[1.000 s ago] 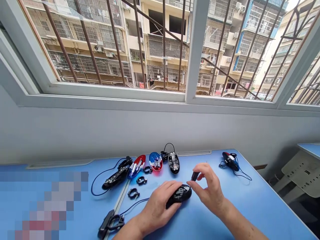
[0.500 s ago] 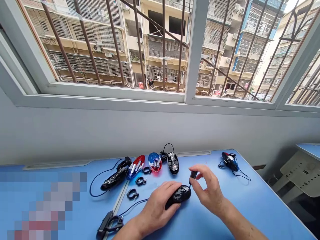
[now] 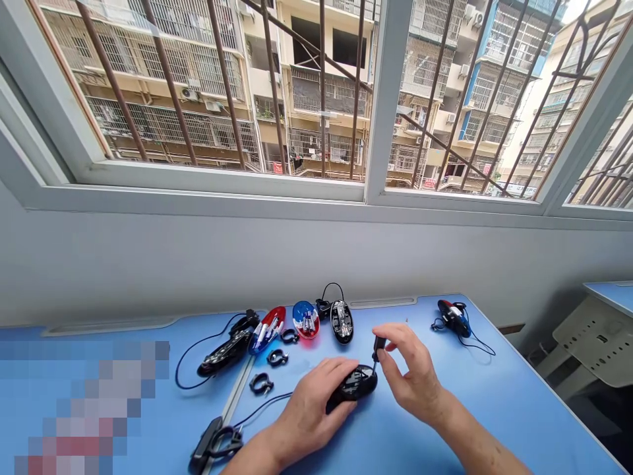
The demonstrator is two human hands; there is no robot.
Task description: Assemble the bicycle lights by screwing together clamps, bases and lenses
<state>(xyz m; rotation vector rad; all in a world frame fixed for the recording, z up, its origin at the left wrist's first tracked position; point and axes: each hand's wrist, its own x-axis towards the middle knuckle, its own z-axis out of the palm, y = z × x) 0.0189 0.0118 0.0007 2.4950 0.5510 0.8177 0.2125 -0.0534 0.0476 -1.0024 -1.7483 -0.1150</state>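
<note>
My left hand (image 3: 319, 402) is closed around a black oval casing (image 3: 357, 384) with a cable, holding it against the blue table (image 3: 410, 435). Between the thumb and fingers of my right hand (image 3: 408, 363) is a small screwdriver (image 3: 378, 347) with a black handle. It stands nearly upright, and its thin shaft reaches down to the right end of the casing. The exact spot under the tip is too small to make out. From the casing a thin cable runs left toward a black part with a ring clamp (image 3: 225, 441).
Loose black ring clamps (image 3: 261, 383) lie left of my hands. Behind them are a black cabled unit (image 3: 226, 353), a red-and-blue shell (image 3: 268, 331), a blue-and-red oval shell (image 3: 306, 320) and an open black casing (image 3: 341, 322). Another cabled unit (image 3: 453, 318) sits far right. A window wall borders the back.
The screwdriver handle has shifted very slightly in my right fingers and stands a little more upright. My left hand and the casing stay in place.
</note>
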